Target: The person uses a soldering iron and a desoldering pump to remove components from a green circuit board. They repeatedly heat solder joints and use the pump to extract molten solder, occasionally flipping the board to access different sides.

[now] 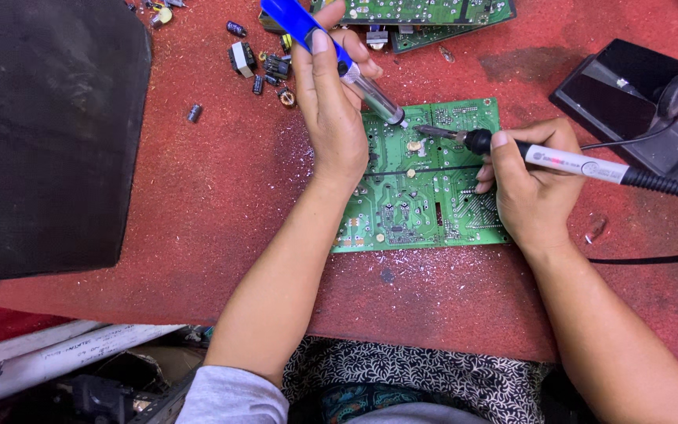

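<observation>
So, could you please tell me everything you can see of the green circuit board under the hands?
The green circuit board is a flat rectangle lying solder side up on the red work surface, with pale traces and shiny solder spots. The left hand rests at its left edge, aiming a blue desoldering pump at its upper middle. The right hand rests on its right side, holding a soldering iron whose tip meets the same spot.

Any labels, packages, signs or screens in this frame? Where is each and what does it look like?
Label: white band with small dark print on the soldering iron barrel, in the right hand.
White strip: bottom left below the table edge, long, with faint dark print.
No packages, signs or screens.
</observation>
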